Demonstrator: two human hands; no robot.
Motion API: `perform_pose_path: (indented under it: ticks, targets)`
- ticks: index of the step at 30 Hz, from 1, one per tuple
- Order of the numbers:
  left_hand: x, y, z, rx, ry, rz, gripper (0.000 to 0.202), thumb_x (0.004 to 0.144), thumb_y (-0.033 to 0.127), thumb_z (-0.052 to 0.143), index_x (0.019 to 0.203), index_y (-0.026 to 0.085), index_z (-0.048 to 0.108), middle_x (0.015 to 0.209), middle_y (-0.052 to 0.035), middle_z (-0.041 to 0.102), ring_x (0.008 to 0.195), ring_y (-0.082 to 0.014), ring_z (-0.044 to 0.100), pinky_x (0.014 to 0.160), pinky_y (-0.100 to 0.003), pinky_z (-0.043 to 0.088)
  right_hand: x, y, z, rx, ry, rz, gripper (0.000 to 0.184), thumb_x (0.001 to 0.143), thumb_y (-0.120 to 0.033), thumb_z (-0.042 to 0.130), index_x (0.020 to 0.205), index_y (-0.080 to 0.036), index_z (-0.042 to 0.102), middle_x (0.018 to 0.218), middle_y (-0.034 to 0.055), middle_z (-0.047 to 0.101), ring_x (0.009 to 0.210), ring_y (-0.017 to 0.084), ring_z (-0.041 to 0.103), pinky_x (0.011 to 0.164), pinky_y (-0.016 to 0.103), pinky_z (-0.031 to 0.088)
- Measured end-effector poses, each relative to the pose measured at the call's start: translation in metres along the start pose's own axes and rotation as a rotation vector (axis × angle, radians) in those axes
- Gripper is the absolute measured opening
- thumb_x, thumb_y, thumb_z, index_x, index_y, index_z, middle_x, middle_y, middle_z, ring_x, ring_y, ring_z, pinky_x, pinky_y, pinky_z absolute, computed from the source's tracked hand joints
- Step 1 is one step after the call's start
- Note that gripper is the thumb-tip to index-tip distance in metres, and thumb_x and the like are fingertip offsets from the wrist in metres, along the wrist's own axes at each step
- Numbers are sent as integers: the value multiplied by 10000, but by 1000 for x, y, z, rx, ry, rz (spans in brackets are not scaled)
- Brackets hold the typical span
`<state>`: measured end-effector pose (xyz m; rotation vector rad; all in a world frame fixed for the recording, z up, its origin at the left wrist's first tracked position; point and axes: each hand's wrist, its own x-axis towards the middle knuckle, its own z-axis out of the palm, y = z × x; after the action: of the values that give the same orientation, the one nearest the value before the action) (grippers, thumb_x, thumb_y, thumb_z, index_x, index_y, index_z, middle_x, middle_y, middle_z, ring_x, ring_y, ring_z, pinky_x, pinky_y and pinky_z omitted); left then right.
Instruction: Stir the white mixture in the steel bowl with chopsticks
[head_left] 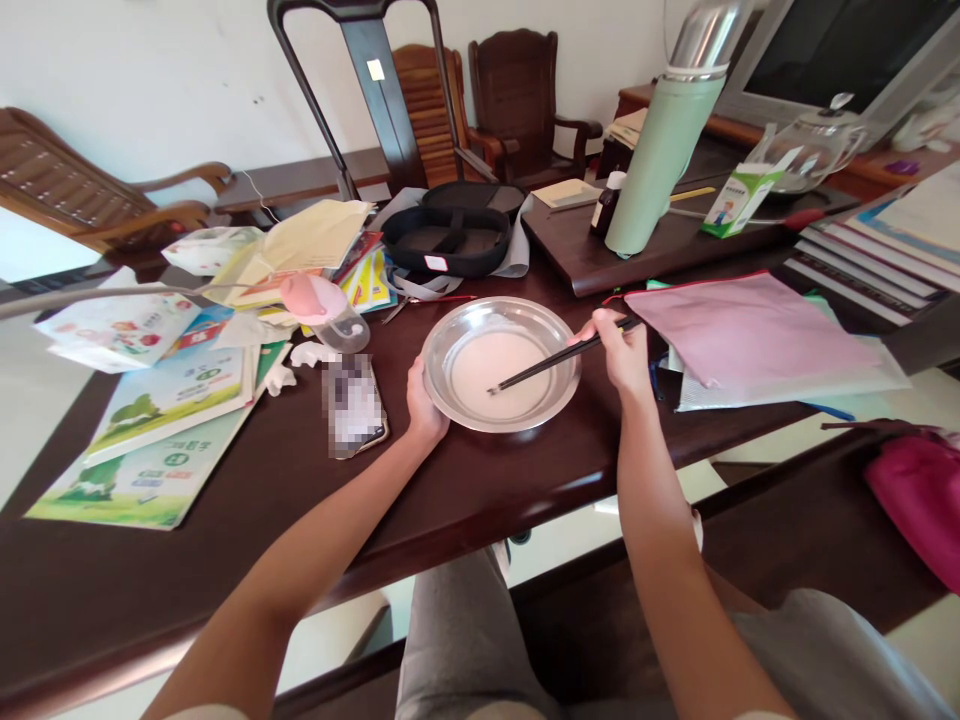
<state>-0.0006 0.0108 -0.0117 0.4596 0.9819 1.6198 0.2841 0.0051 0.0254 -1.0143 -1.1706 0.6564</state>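
Note:
A round, shiny metal bowl [553, 405] stands on the dark wooden table, with a milky white liquid [480, 360] in its bottom. My left hand [426, 405] grips the bowl's left rim, fingers partly hidden under and behind it. In my right hand [621, 350], at the bowl's right side, is a pair of black chopsticks [544, 364]. They slant down to the left, and their tips reach the white liquid near the bowl's middle. A phone [356, 405] lies just left of my left hand.
Booklets [150, 450], crumpled tissue [281, 375] and a pink-lidded cup [326, 305] lie left. Behind the bowl sits an open black case [450, 240]. A tall green thermos [660, 160] stands on a raised board, right. A pink pouch [735, 325] lies near my right hand.

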Motion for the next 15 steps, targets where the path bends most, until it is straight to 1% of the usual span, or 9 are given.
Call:
perform_pose_path:
  ticks: [2,3,4,7,9,10,12,14,15]
  targets:
    - [0,1,1,-8,8,0,307,951,537,845,873,243,807,924,-18,877,1005,-266,840,1005,-367,647,-1,-1,2,-17,-69,6,697,866,-938,835,647,-292,689,603,-5,751,662,271,825,794,446,719]
    - [0,1,1,-10,13,0,296,958,525,838,868,244,807,927,-19,878,1004,-264,840,998,-363,646,0,-1,2,-19,-67,3,690,860,-938,840,662,-293,695,614,-6,759,674,275,829,797,449,721]
    - [0,1,2,-11,19,0,288,962,514,833,861,246,807,925,-18,878,994,-260,838,985,-357,646,0,-1,2,-15,-37,-4,688,859,-939,839,669,-295,689,618,-8,758,687,279,835,801,452,723]
    - [0,1,1,-9,23,-3,286,963,510,827,851,247,811,910,-16,877,965,-258,832,957,-353,651,3,2,-1,11,127,-27,711,905,-943,783,637,-303,625,565,-14,696,695,284,844,795,451,722]
    - [0,0,0,-2,2,-5,305,958,539,834,872,246,825,919,-23,880,1002,-273,840,982,-368,654,3,3,-1,30,160,-29,724,934,-940,752,614,-308,601,534,-13,658,694,284,844,794,449,720]
    - [0,0,0,2,-10,-6,317,952,555,840,888,245,832,929,-28,882,1033,-284,845,1003,-377,653,2,3,-1,31,133,-25,725,931,-938,757,608,-308,602,533,-10,658,695,284,842,790,448,718]
    - [0,0,-1,6,-30,-5,334,939,576,855,912,244,839,953,-37,887,1088,-302,851,1043,-393,649,0,2,0,11,27,-9,714,903,-935,795,614,-303,629,561,-2,695,701,282,839,785,445,714]
    - [1,0,-1,4,-37,-1,337,930,579,865,915,243,837,964,-40,890,1094,-305,853,1056,-400,647,-1,1,2,-18,-63,-3,695,880,-932,823,646,-294,679,601,2,738,704,279,837,792,447,714]
    - [1,0,-1,3,-37,1,334,927,576,868,908,244,834,959,-39,889,1077,-299,853,1049,-395,649,-1,0,3,-26,-75,-10,687,879,-930,828,665,-290,701,615,2,751,704,278,836,800,449,714]
